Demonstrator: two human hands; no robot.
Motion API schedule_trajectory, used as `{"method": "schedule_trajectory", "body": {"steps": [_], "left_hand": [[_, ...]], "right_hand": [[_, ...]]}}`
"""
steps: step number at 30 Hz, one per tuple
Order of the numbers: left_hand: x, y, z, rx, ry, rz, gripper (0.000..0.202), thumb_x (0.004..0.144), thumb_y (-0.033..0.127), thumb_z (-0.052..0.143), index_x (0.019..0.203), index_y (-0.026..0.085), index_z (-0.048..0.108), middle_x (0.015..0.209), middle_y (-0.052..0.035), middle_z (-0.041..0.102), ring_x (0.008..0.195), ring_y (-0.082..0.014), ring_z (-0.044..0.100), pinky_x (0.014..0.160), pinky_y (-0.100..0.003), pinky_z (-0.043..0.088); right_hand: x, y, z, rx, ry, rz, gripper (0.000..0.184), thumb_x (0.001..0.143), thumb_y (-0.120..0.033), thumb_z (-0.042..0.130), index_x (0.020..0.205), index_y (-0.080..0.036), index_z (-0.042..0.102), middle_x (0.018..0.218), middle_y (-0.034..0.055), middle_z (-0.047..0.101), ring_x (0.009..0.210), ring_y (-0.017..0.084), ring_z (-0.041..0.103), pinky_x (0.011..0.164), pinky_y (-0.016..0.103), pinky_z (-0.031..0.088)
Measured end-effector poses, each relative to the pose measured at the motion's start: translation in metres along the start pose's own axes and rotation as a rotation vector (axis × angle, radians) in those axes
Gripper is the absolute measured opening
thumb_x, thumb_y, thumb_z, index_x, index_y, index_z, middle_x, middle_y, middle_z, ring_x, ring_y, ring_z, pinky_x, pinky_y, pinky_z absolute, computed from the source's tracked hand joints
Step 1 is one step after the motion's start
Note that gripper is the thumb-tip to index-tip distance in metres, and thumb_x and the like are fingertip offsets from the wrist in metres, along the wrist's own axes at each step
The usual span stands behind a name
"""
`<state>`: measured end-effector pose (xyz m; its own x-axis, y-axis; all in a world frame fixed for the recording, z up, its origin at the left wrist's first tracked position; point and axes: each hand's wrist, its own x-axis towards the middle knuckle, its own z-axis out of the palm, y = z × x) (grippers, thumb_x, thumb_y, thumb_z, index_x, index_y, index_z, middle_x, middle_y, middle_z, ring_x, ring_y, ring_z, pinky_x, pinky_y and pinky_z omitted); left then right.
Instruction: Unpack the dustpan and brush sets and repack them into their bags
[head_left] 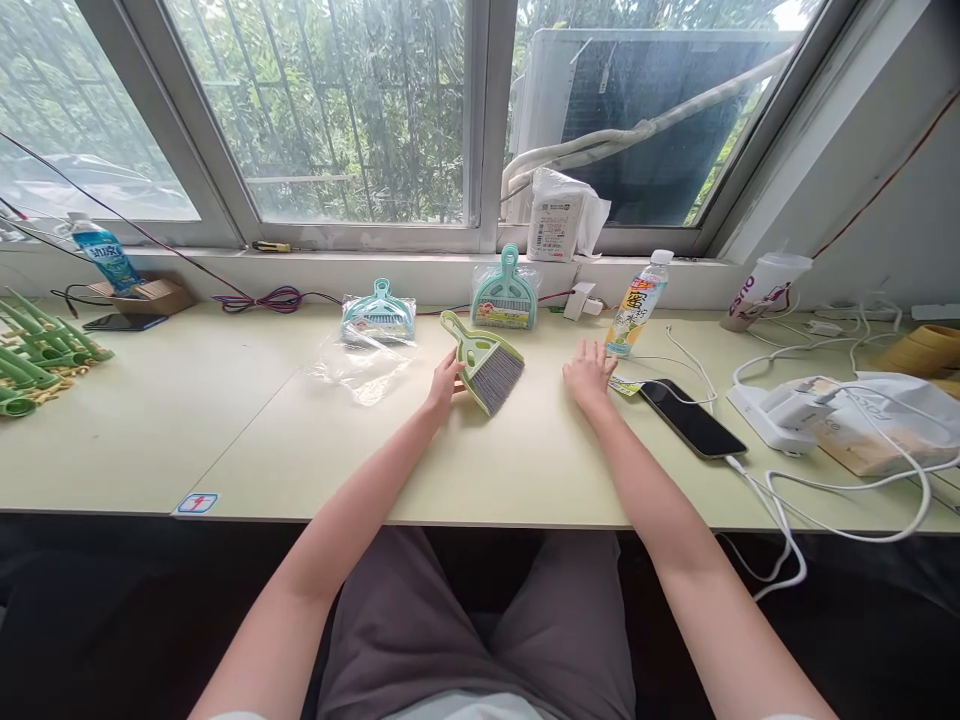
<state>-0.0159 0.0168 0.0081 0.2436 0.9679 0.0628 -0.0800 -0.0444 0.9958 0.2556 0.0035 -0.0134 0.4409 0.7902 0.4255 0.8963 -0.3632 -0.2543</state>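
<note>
A small green hand brush with grey bristles (pixel 484 363) lies on the pale desk (pixel 247 440), its handle pointing to the far left. My left hand (pixel 446 383) pinches the near left corner of its bristle head. My right hand (pixel 589 371) lies flat on the desk with fingers spread, holding nothing, just left of a small printed label (pixel 626 385). Behind the brush are two packaged teal brush-and-dustpan sets, one lying flat (pixel 379 316) and one leaning against the sill (pixel 505 292). An empty clear plastic bag (pixel 358 368) lies to the left of my left hand.
A drink bottle (pixel 636 305) stands right of my right hand. A black phone (pixel 691 417) on a white cable lies beside it, with a charger block (pixel 776 411), cables and a white bag (pixel 892 420) further right. Green clips (pixel 37 350) are piled at far left.
</note>
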Motion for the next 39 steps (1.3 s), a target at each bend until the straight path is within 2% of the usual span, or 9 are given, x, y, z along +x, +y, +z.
{"method": "schedule_trajectory", "body": {"steps": [3,6,14,19,23,26,29,32,39], "left_hand": [[0.008,-0.003,-0.01,-0.101,0.152,-0.031,0.044,0.081,0.031,0.041,0.122,0.024,0.055,0.099,-0.0023,0.067,0.088,-0.0157,0.064,0.072,-0.027,0.052],[0.017,-0.007,-0.02,-0.262,0.31,-0.132,0.036,0.082,0.035,0.044,0.11,0.018,0.059,0.09,-0.0039,0.067,0.084,-0.017,0.064,0.071,-0.028,0.053],[0.029,-0.011,-0.034,-0.544,0.348,-0.144,0.026,0.086,0.036,0.047,0.1,0.018,0.058,0.079,-0.0031,0.066,0.074,-0.0171,0.066,0.067,-0.029,0.054],[0.027,-0.008,-0.032,-0.628,0.293,-0.14,0.021,0.085,0.03,0.049,0.098,0.017,0.057,0.073,-0.001,0.062,0.064,-0.0133,0.061,0.061,-0.024,0.052],[0.02,-0.007,-0.028,-0.536,0.219,-0.096,0.029,0.076,0.018,0.055,0.106,0.021,0.055,0.076,0.0015,0.061,0.066,-0.012,0.06,0.064,-0.023,0.053],[0.016,-0.008,-0.024,-0.472,0.087,-0.047,0.049,0.067,0.009,0.062,0.113,0.022,0.053,0.092,0.0,0.064,0.08,-0.0138,0.063,0.074,-0.026,0.054],[0.013,-0.009,-0.019,-0.467,0.001,-0.019,0.053,0.065,0.01,0.068,0.116,0.02,0.053,0.101,-0.0028,0.065,0.092,-0.0178,0.063,0.085,-0.031,0.052],[0.012,-0.007,-0.017,-0.478,-0.089,0.028,0.044,0.073,0.022,0.07,0.114,0.018,0.055,0.102,-0.0056,0.066,0.099,-0.0215,0.063,0.092,-0.036,0.05],[0.009,-0.004,-0.017,-0.45,-0.167,0.107,0.055,0.073,0.027,0.074,0.123,0.017,0.053,0.109,-0.0092,0.066,0.103,-0.0246,0.063,0.094,-0.04,0.048]], "right_hand": [[0.008,0.023,0.008,-0.066,-0.125,0.104,0.045,0.087,-0.019,0.035,0.126,-0.005,0.055,0.124,0.0262,0.058,0.119,0.033,0.05,0.099,0.051,0.026],[0.01,0.029,0.01,-0.117,-0.146,0.061,0.04,0.089,-0.015,0.032,0.107,-0.011,0.067,0.099,0.02,0.069,0.097,0.029,0.062,0.094,0.045,0.032],[0.01,0.019,0.006,-0.141,-0.146,-0.074,0.04,0.089,-0.009,0.033,0.108,-0.011,0.068,0.098,0.0209,0.07,0.092,0.028,0.066,0.075,0.034,0.043],[0.009,0.012,-0.001,0.053,-0.073,-0.055,0.033,0.087,-0.017,0.046,0.108,-0.021,0.071,0.099,0.0133,0.073,0.094,0.027,0.066,0.079,0.034,0.047],[-0.004,-0.013,-0.022,0.436,0.229,-0.034,0.031,0.089,-0.026,0.047,0.109,-0.022,0.071,0.101,0.0087,0.074,0.093,0.025,0.068,0.081,0.036,0.05],[-0.027,-0.046,-0.039,0.726,0.359,-0.279,0.029,0.09,-0.03,0.047,0.105,-0.022,0.072,0.108,0.006,0.072,0.106,0.023,0.066,0.092,0.037,0.049],[-0.054,-0.077,-0.045,0.834,0.256,-0.586,0.023,0.09,-0.025,0.052,0.095,-0.027,0.074,0.105,-0.0003,0.073,0.112,0.02,0.063,0.101,0.036,0.046],[-0.072,-0.094,-0.038,0.792,0.132,-0.756,0.023,0.089,-0.022,0.053,0.094,-0.028,0.074,0.109,-0.0022,0.072,0.113,0.019,0.063,0.108,0.036,0.041],[-0.075,-0.092,-0.023,0.764,0.009,-0.756,0.025,0.089,-0.019,0.053,0.098,-0.032,0.073,0.109,-0.0048,0.071,0.112,0.018,0.064,0.11,0.041,0.039]]}}
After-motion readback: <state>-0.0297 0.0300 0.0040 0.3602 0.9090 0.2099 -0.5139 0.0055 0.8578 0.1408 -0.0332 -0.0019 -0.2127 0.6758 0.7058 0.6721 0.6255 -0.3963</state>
